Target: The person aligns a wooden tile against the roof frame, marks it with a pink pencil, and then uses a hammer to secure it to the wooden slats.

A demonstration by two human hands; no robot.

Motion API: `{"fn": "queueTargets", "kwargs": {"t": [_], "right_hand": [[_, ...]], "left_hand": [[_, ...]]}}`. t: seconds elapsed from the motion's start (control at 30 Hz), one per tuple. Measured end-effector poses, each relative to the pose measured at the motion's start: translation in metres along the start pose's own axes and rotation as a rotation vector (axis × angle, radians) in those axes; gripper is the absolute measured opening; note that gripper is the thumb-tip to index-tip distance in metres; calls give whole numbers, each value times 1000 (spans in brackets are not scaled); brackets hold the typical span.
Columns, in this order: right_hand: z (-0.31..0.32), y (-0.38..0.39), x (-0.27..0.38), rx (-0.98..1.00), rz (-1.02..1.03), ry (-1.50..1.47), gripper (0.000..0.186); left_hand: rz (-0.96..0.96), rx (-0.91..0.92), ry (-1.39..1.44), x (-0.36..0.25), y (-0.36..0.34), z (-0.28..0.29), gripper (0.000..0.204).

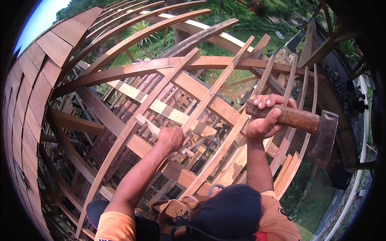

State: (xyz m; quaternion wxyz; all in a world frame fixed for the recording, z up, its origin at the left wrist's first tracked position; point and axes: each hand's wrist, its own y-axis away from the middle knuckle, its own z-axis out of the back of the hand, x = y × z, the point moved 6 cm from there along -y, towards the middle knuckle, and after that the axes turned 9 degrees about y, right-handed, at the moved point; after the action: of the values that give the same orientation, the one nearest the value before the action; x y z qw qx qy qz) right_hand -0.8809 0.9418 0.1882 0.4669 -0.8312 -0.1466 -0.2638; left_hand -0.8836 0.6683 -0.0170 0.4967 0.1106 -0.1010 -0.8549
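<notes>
My right hand [265,116] is raised on the right, its fingers wrapped around the worn wooden handle of a hatchet [300,119]. The hatchet's dark metal head [327,124] points right, and its wide lower end is blurred. My left hand [171,138] is closed in a fist over the roof frame, around a short pale wooden stick [148,124] that shows on both sides of it. A long thin batten [219,82] runs down to the left fist; whether the fingers also touch it is hidden. Another batten [134,120] slants past the left forearm.
Curved rafters [161,64] cross the far side, over thick beams [209,96]. Overlapping wooden shingles [30,92] cover the left. Through gaps, timber and boards show far below. A brown tool pouch [171,213] hangs at my waist. Grass [225,76] lies beyond the frame.
</notes>
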Motion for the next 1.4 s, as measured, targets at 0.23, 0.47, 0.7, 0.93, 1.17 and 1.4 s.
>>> {"fn": "queueTargets", "kwargs": {"t": [0.23, 0.47, 0.7, 0.93, 1.17, 1.4], "right_hand": [[-2, 159, -115, 655, -788, 749, 24], [6, 6, -28, 151, -280, -42, 46], [95, 98, -136, 219, -1061, 81, 30], [86, 146, -167, 406, -1429, 4, 24], [89, 130, -167, 5, -1244, -6, 22], [53, 121, -113, 508, -588, 891, 37]], "left_hand": [[73, 16, 71, 3, 12, 4, 40], [13, 4, 24, -10, 0, 11, 36], [46, -63, 55, -2, 0, 9, 32], [58, 54, 18, -1, 6, 15, 28], [43, 91, 28, -18, -4, 20, 27], [37, -36, 54, -6, 0, 9, 35]]}}
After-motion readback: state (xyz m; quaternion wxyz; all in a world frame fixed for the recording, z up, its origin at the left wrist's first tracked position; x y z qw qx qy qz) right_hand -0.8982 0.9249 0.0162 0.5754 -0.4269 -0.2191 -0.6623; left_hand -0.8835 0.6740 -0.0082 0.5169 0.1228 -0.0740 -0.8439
